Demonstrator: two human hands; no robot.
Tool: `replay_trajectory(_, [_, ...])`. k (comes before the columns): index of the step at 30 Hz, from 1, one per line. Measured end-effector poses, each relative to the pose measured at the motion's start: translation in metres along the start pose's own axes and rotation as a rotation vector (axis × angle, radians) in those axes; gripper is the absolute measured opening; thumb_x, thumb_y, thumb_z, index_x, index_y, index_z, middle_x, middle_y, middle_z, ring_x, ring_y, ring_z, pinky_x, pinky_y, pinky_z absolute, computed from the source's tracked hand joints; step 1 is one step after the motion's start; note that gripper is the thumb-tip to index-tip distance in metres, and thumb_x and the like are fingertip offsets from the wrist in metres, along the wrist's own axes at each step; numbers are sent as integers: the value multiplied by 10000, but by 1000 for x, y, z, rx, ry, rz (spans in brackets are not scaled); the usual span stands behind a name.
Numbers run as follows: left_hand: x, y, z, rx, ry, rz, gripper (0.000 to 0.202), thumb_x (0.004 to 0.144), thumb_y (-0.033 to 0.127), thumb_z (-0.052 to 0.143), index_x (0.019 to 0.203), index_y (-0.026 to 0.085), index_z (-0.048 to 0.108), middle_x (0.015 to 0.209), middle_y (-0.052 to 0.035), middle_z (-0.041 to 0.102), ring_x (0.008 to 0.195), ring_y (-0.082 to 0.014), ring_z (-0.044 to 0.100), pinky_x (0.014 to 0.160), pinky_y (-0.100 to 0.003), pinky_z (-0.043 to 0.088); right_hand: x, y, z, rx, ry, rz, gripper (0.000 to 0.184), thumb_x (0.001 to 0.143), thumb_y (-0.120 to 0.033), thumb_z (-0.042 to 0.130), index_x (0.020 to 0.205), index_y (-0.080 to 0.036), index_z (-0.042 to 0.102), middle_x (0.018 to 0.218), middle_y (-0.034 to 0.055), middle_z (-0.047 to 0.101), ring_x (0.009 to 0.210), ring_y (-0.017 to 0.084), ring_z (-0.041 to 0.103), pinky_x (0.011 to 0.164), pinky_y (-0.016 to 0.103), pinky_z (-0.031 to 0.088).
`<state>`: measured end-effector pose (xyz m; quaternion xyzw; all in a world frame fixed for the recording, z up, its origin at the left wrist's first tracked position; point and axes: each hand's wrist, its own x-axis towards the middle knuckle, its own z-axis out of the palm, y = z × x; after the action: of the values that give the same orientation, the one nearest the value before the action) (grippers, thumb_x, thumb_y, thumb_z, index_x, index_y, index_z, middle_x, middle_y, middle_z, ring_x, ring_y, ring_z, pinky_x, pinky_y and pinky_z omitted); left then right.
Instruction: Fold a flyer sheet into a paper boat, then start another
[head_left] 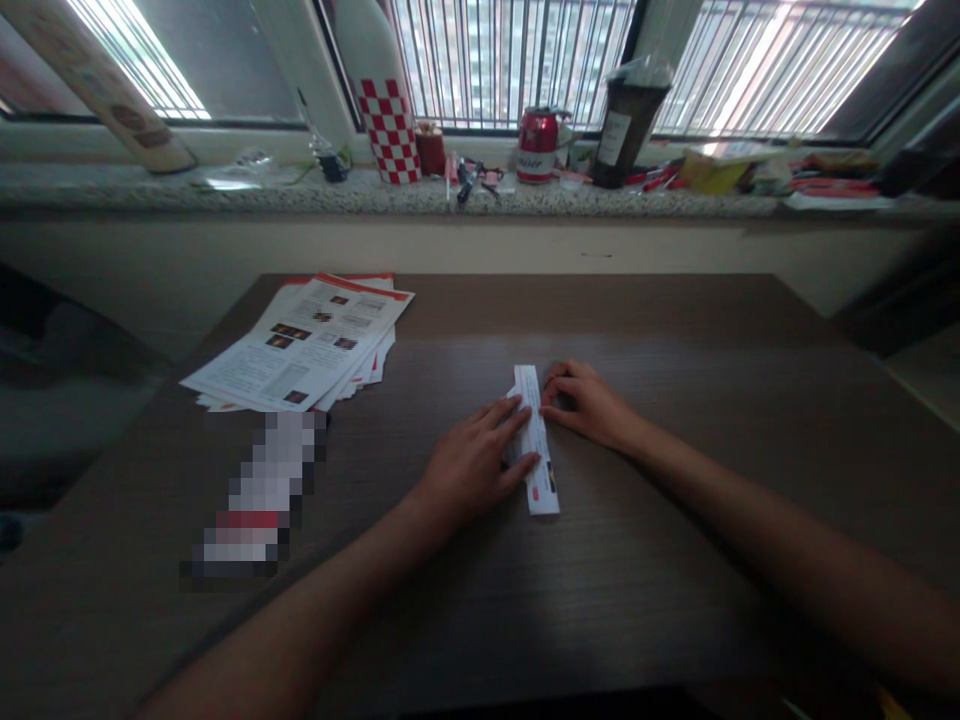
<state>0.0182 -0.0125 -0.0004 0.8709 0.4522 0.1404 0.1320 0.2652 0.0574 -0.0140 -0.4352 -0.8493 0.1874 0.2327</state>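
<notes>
In the head view, the folded paper strip [543, 478] lies on the table [712, 320], partly under the fingertips of the left grip [471, 456] and just left of the right grip [589, 402]. The left grip is spread, palm down, its fingers resting across the strip rather than pinching it. The right grip is curled, thumb and fingertips at the strip's right edge; whether they pinch the paper I cannot tell.

The strip should be very light and easily slid on this smooth surface. Layered paper is likely springy along the folds, stiffer lengthwise than a single sheet, and quick to crease or tear. A flat press with the left grip and a light pinch along the long edge would suit it.

Left of and beyond the left grip lies a stack of printed sheets [300, 345]; nearer, a pixelated object [262, 480] cannot be identified.

Containers stand on the windowsill [285, 198], well beyond both grips: a white bottle with red checks [386, 125], a small red jar [430, 150], a red-and-white can [537, 148] and a dark cup [628, 130] under clear plastic. Their contents cannot be made out.
</notes>
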Motion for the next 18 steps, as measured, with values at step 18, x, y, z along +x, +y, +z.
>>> replay_trajectory(18, [-1,1,0,8,-16,-7,606,1043,517,541,1558,202,484,1658,-107,431,1514,-283,424,1242,-435,368,-41,-31,-1,42,-82,-25,86,897,-252,801,912,-248,717,1163,69,626,1118,272,587,979,441,474])
